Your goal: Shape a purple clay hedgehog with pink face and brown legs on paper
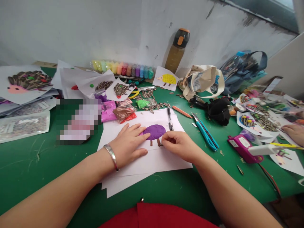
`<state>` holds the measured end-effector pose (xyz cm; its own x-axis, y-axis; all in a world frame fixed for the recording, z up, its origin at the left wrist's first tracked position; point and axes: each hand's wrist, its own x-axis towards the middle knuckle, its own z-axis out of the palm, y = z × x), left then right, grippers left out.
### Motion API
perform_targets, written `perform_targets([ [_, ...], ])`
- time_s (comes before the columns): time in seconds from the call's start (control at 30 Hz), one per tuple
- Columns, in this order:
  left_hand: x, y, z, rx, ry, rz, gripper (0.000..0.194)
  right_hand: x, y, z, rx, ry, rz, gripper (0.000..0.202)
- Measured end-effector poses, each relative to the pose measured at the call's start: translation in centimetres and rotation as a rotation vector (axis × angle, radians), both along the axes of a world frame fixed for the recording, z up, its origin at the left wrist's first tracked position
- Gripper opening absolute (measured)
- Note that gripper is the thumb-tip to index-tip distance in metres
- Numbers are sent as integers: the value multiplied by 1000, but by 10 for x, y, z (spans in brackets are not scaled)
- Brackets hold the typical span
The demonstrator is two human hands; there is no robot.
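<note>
Wall: pale and scuffed, with a brownish bottle standing against it.
Desk: green, strewn with sunflower seeds beyond the paper.
White paper: stacked loosely in front of the person.
Purple oval: on the top sheet, between the two hands, with brown strips below it.
Left hand: laid on the paper, fingers spread and released, some touching the oval's left side; a silvery bracelet circles the wrist.
Right hand: at the oval's lower right, fingers bent together beside a brown strip; cannot tell whether they grasp anything.
Pen: on the paper, above the right hand.
Blue cutter: on the desk, right of the paper.
Packets: brown and green, near the paper's far edge.
Far right: another person's hand, partly in view.
</note>
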<state>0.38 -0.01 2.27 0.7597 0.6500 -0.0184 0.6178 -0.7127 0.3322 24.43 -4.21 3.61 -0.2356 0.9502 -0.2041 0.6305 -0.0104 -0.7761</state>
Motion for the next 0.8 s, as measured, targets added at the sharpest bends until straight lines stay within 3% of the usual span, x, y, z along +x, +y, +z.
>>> perform_targets([
  [0.17, 0, 0, 0, 12, -22, -6, 48, -4, 0, 0, 79, -130, 50, 16],
  [0.43, 4, 0, 5, -28, 0, 14, 47, 2, 2, 3, -48, 54, -44, 15],
  [0.63, 3, 0, 5, -33, 24, 11, 49, 0, 1, 0, 20, -23, 21, 15],
  [0.8, 2, 0, 0, 2, 28, 11, 50, 1, 3, 2, -21, 109, -115, 13],
])
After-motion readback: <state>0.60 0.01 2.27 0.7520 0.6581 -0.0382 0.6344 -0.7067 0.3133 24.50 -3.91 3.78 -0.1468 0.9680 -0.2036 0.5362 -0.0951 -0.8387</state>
